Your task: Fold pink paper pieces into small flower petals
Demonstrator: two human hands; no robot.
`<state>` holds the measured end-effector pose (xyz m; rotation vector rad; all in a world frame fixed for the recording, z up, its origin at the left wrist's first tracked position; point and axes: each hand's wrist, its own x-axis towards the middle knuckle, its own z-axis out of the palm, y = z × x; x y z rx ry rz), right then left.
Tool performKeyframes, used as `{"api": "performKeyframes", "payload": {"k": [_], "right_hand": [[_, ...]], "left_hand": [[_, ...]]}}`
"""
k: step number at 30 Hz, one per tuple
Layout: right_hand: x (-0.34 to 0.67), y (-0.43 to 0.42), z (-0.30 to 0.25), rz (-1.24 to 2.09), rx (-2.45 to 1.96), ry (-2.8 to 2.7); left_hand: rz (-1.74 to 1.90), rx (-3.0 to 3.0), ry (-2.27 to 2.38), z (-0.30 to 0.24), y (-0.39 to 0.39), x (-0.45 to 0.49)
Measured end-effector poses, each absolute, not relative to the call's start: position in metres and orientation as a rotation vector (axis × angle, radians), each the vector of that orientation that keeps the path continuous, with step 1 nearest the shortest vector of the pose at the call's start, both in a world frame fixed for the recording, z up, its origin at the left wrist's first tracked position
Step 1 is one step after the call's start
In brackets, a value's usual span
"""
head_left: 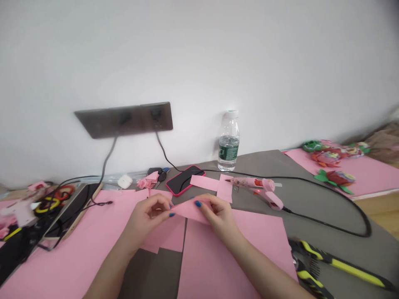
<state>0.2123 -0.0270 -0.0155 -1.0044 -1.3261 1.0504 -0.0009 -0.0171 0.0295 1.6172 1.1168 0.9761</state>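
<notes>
Both of my hands hold one small folded piece of pink paper (188, 210) above the grey table (311, 195). My left hand (149, 216) pinches its left end with thumb and fingers. My right hand (216, 215) grips its right end, a blue-painted nail pressed on top. Large pink paper sheets (224, 257) lie flat under my hands and forearms. Smaller pink paper pieces (215, 185) lie just beyond my right hand.
A pink glue gun (264, 189) with a black cord lies right of the pieces. A phone in a red case (184, 179), a water bottle (229, 143), paper flowers (335, 176) at the right, yellow-handled tools (327, 259), a tablet (75, 209) at the left.
</notes>
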Motion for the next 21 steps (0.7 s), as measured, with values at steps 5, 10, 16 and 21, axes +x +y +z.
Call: {"api": "performKeyframes", "payload": {"k": [5, 10, 16, 21], "right_hand": [[0.214, -0.026, -0.016, 1.09, -1.007, -1.3], [0.215, -0.03, -0.018, 1.07, -1.071, -1.26], [0.218, -0.028, -0.015, 1.132, -1.042, -1.187], [0.218, -0.028, -0.011, 1.191, -1.023, -1.133]], "left_hand": [[1.022, 1.527, 1.119, 0.029, -0.018, 0.003], [1.095, 1.487, 1.1, 0.027, -0.019, 0.007], [1.143, 1.427, 1.059, 0.026, -0.022, 0.011], [1.168, 1.367, 1.11, 0.028, -0.022, 0.015]]}}
